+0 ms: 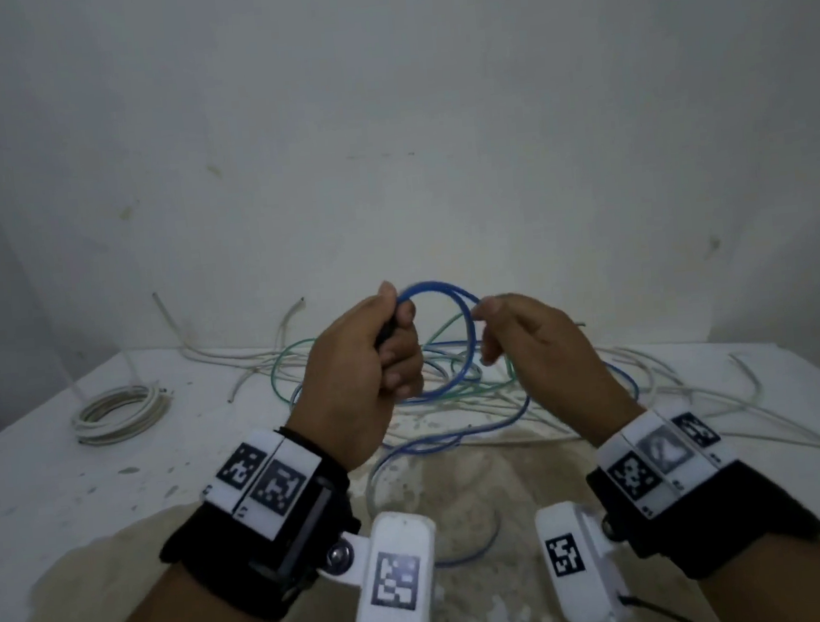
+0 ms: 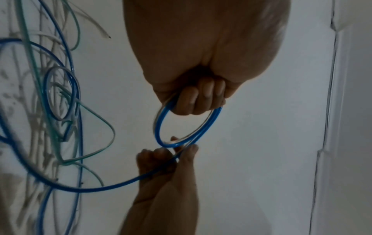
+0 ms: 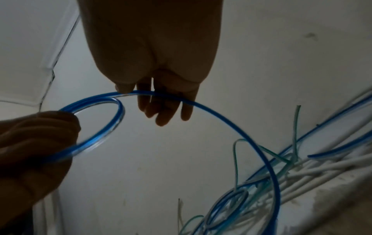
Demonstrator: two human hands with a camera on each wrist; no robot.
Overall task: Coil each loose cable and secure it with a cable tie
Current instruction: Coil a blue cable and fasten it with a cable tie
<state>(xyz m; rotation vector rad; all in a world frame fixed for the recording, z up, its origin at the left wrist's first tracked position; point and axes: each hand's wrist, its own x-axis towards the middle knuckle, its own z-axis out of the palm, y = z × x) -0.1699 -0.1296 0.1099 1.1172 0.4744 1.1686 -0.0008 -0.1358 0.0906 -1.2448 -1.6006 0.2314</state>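
Note:
A blue cable (image 1: 438, 288) is wound into a small coil held above the table. My left hand (image 1: 396, 346) grips one side of the coil in a fist; the left wrist view shows the fingers (image 2: 199, 98) curled round the loops (image 2: 159, 127). My right hand (image 1: 492, 333) pinches the blue strand at the coil's right side. In the right wrist view the strand (image 3: 231, 127) runs from under the right hand's fingers (image 3: 161, 109) down into the pile. The coil (image 3: 118, 120) sits in my left hand (image 3: 50, 132).
A tangle of blue, green (image 1: 292, 351) and white cables (image 1: 703, 394) lies on the white table under my hands. A coiled white cable (image 1: 117, 411) rests at the left. A brown stain (image 1: 463, 494) covers the near table. A wall stands close behind.

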